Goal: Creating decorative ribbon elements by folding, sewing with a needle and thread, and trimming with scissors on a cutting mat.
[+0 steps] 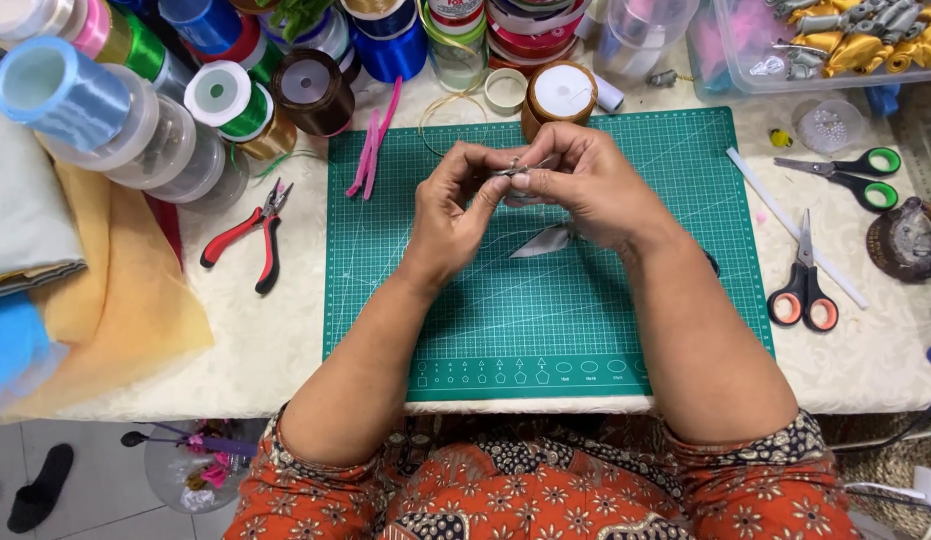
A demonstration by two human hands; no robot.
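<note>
Both my hands meet above the far half of a green cutting mat (585, 320). My left hand (455, 200) and my right hand (585, 180) pinch a small silver-grey folded ribbon piece (515, 170) between their fingertips. A pointed silver ribbon petal (543, 241) hangs or lies just under my right hand. Which fingers carry the grip is hidden.
Ribbon spools (125, 110) crowd the far left and back edge. Red-handled pliers (250, 235) and pink strips (370, 150) lie left of the mat. Green-handled scissors (855, 175), orange-handled scissors (803, 285), a white stick (790, 225) and a clear box of ribbon pieces (835, 40) sit right. Folded fabric (85, 290) lies far left.
</note>
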